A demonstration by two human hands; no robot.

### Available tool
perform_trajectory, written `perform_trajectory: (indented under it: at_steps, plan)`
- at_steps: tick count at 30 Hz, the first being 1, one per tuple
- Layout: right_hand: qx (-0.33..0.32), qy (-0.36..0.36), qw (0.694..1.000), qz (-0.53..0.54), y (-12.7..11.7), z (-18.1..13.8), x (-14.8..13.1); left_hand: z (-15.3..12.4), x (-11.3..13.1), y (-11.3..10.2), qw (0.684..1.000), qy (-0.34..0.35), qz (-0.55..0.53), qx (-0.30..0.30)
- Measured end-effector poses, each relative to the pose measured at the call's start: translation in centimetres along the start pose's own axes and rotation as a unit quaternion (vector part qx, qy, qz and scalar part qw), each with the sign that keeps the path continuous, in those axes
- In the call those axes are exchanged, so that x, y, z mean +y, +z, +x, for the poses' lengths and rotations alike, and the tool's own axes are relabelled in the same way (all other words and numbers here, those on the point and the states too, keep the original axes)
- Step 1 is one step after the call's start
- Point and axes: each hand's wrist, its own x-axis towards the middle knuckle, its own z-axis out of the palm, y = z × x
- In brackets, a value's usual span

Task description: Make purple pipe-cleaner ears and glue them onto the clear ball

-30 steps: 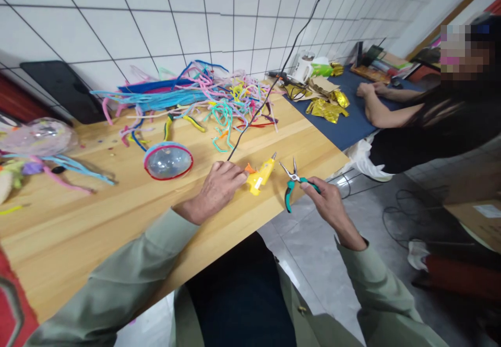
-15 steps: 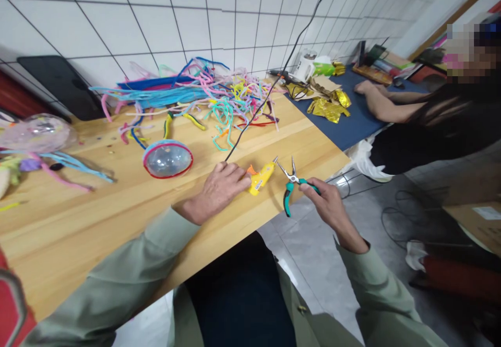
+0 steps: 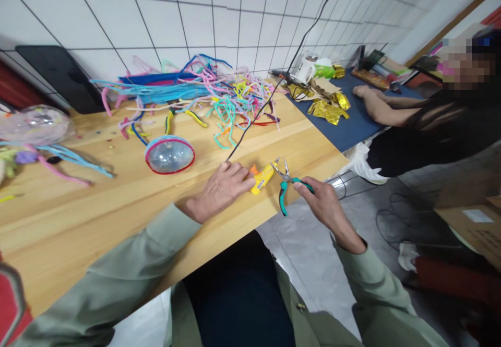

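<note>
My left hand is closed around the handle end of a yellow glue gun, which lies low over the wooden table. Its orange trigger shows past my fingers, and a black cord runs up from behind the hand. In my right hand I grip one handle of the green-and-black pliers. Their other handle hangs free and the jaws are spread, close beside the glue gun's metal nozzle. Whether jaws and nozzle touch I cannot tell.
A clear plastic dome with a red rim sits left of my hands. Behind it lies a tangled heap of pipe cleaners. Yellow-handled pliers stick out of the heap. A co-worker's arm rests on the blue mat with gold foil.
The pliers in my right hand have moved slightly left, bringing their jaws up to the glue gun's nozzle. My left hand keeps its hold on the glue gun.
</note>
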Motion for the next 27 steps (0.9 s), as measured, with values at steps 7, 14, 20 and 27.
perform_trajectory:
  at_steps: [7, 14, 20, 27]
  plan:
    - [-0.005, 0.004, 1.0, 0.022, -0.2, -0.4, 0.1, 0.0, -0.1, 0.0, 1.0, -0.011, -0.013, -0.011]
    - [-0.054, -0.038, 0.996, -0.059, -0.9, -0.9, -1.6, 0.2, 0.2, 0.0, 0.999, -0.002, 0.005, -0.041]
    - [-0.092, -0.053, 0.985, -0.135, -2.1, 0.5, -2.3, 0.4, 0.6, 0.1, 0.998, -0.003, 0.001, -0.061]
    - [-0.072, -0.04, 0.984, -0.155, -2.8, 1.8, -2.2, 0.3, 0.5, 0.4, 1.0, -0.001, -0.003, -0.026]
